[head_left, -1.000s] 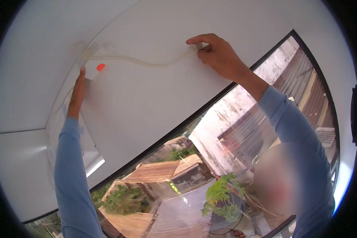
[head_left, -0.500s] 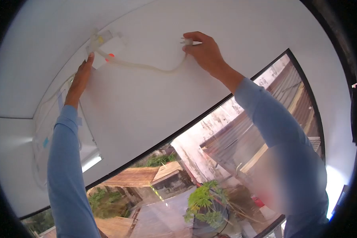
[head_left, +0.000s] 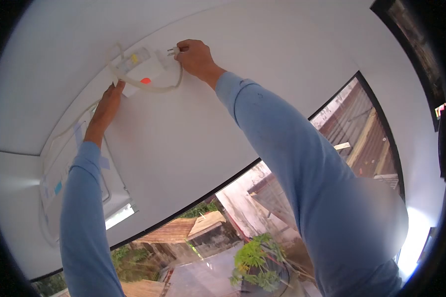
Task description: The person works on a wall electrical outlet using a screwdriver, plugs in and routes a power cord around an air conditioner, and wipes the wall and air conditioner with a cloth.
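My right hand (head_left: 197, 58) pinches a white plug (head_left: 177, 51), its metal prongs pointing left. From the plug a pale cable (head_left: 156, 89) loops down and back to the left. My left hand (head_left: 105, 110) is raised against the lower left side of a white box (head_left: 156, 68) on the wall, its fingertips by the cable; whether it grips anything is not clear. The box carries a red-orange mark (head_left: 145, 80) and a clear part with a yellow piece (head_left: 135, 58) inside.
Below my left hand is a white panel unit (head_left: 115, 185) with blue tape pieces. A black-framed window (head_left: 223, 183) crosses the lower view, showing roofs and a green plant (head_left: 256, 257). The ceiling edge curves above the box.
My right hand has moved left with the plug, toward the box. The cable now hangs in a tighter loop. My left hand stays beside the box while the view has shifted.
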Demonstrator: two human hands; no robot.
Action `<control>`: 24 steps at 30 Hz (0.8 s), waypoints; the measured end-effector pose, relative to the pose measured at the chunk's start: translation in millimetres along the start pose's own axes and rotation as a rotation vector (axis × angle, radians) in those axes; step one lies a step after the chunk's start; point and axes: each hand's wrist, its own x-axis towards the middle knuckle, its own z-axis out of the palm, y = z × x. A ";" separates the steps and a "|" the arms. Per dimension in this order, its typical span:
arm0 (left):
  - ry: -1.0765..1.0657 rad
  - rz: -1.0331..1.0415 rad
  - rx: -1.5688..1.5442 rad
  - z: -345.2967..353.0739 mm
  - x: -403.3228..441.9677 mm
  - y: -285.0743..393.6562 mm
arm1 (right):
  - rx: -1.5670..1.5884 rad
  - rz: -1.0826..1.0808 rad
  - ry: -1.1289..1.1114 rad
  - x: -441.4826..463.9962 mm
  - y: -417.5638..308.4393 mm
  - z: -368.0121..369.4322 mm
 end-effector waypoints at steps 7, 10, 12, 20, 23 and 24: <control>0.015 0.050 0.053 -0.2 11.8 -18.4 | -0.034 -0.093 -0.079 11.7 1.7 9.5; 0.034 0.052 0.033 0.8 -0.9 -2.8 | -0.007 -0.120 -0.103 12.0 -0.9 7.5; 0.009 -0.057 0.045 -4.6 -1.4 3.5 | -0.003 -0.110 -0.077 8.4 -2.7 8.5; 0.041 -0.060 0.073 -1.5 18.5 -27.8 | 0.210 -0.087 0.037 -3.1 2.7 20.2; 0.046 -0.083 0.069 1.1 11.4 -17.6 | -0.055 -0.275 0.089 0.9 7.7 25.7; 0.026 -0.062 0.049 -0.2 3.9 -9.0 | -0.062 -0.284 0.088 -1.0 8.7 26.2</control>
